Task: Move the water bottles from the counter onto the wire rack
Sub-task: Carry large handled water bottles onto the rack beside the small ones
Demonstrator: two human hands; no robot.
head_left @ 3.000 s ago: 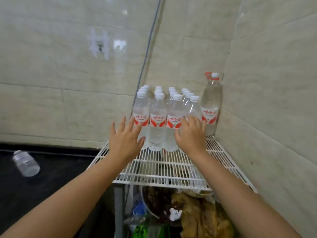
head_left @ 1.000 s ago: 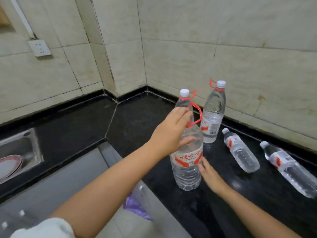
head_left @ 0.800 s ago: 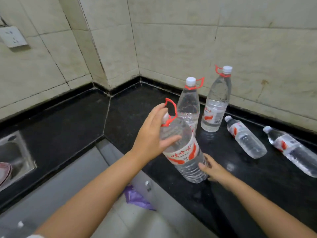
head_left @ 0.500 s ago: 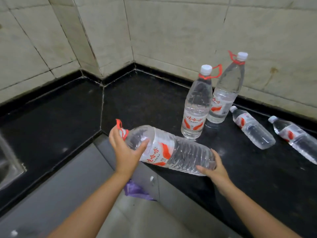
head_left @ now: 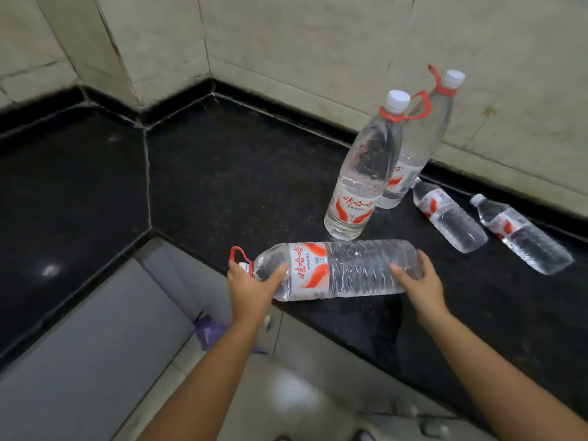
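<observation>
Black counter [head_left: 222,173], L-shaped, tiled wall behind; the wire rack is not in view.

Large bottle [head_left: 337,270], held on its side over the counter's front edge, cap end out past the edge, base end over the stone. Whether it touches the counter: cannot tell. Left hand [head_left: 251,288] wraps the neck and shoulder just below the red carry loop; right hand [head_left: 420,281] curls round the ribbed base end. Both hands are grasping it.

Two more large bottles stand upright toward the back edge: the nearer one [head_left: 359,179] just behind the held bottle, the rear one [head_left: 423,132] against the wall. Two small bottles lie on their sides to the right: one [head_left: 448,218] near the back edge, the other [head_left: 525,233] further right.

Progress, judged: one bottle in hand, four on the counter to go. What already sits on the rack cannot be seen.

Room: left stretch of counter bare; open floor [head_left: 286,393] below the front edge, a purple scrap [head_left: 208,329] down there. The standing bottle sits close behind the held one; lifting toward the person should avoid it.
</observation>
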